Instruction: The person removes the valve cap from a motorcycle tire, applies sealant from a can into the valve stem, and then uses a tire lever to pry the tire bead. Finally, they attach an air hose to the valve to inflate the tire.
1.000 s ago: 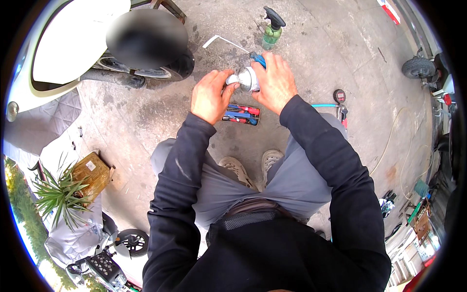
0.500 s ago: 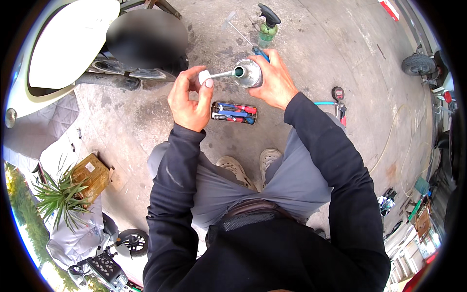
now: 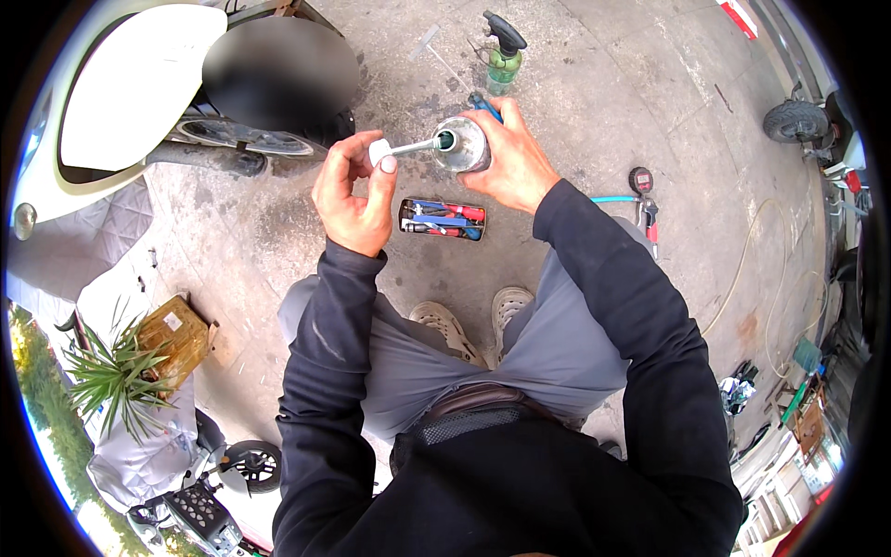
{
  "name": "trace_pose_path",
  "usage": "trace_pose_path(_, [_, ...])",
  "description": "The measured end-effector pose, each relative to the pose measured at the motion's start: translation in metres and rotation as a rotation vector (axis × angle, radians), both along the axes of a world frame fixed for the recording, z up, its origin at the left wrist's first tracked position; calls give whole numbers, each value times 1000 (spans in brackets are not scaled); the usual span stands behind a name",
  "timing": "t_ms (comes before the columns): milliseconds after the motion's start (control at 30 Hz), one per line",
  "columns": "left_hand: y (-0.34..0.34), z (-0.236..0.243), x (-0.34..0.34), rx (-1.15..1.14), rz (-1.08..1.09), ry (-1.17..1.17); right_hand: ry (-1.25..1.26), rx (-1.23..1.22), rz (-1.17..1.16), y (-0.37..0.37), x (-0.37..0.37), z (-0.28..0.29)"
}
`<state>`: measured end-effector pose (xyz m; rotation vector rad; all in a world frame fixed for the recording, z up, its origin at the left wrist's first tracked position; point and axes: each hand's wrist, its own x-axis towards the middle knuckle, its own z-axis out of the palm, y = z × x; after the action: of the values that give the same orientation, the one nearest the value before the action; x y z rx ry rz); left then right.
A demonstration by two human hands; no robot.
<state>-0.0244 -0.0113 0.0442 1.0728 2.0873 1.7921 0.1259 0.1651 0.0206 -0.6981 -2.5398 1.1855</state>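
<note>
My left hand (image 3: 358, 190) pinches a white cap (image 3: 379, 154) with a pale stem (image 3: 413, 146); the stem's far end is at the dark mouth of a round metal can (image 3: 461, 151). My right hand (image 3: 510, 158) is wrapped round that can, and along its fingers lies a blue-handled tool (image 3: 485, 106), apparently held too, with a thin rod running to a faint white piece. Beyond them a green spray bottle (image 3: 504, 63) stands on the concrete floor (image 3: 613, 111). Below the can is a small box of red and blue tools (image 3: 442, 219).
A cream scooter (image 3: 121, 88) with a blurred dark patch over it is upper left; a plant (image 3: 116, 371), board (image 3: 176, 334) and another vehicle (image 3: 190, 501) are lower left. A gauge with hose (image 3: 640, 190), a loose hose (image 3: 742, 278) and a wheel (image 3: 794, 121) lie right.
The white cap has moved left with my left hand, away from the can, exposing the stem and opening. The tool's white end has swung upward, away from my hands.
</note>
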Motion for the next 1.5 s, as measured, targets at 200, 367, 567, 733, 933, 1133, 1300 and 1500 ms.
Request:
trace_pose_path(200, [-4, -2, 1, 30, -21, -96, 10, 51, -6, -3, -2, -4])
trace_pose_path(367, [-6, -2, 2, 115, 6, -267, 62, 4, -14, -3, -12, -17])
trace_pose_path(567, [-6, -37, -12, -97, 138, -331, 61, -21, -102, 1, -46, -74])
trace_pose_path(733, [10, -50, -9, -215, 143, -503, 35, -18, -251, 19, -38, -170])
trace_pose_path(933, [-4, -43, 12, -250, 118, -697, -54, -115, -265, 22, -20, -230])
trace_pose_path(1133, [-1, -35, 6, -232, 143, -730, -121, 188, -204, 30, 25, -205])
trace_pose_path(1300, [10, -30, 6, -183, 120, -739, -392, 170, 15, 54, 35, -112])
trace_pose_path(1500, [22, -26, 12, -164, 99, -755, -564, 342, 163, 48, 39, -64])
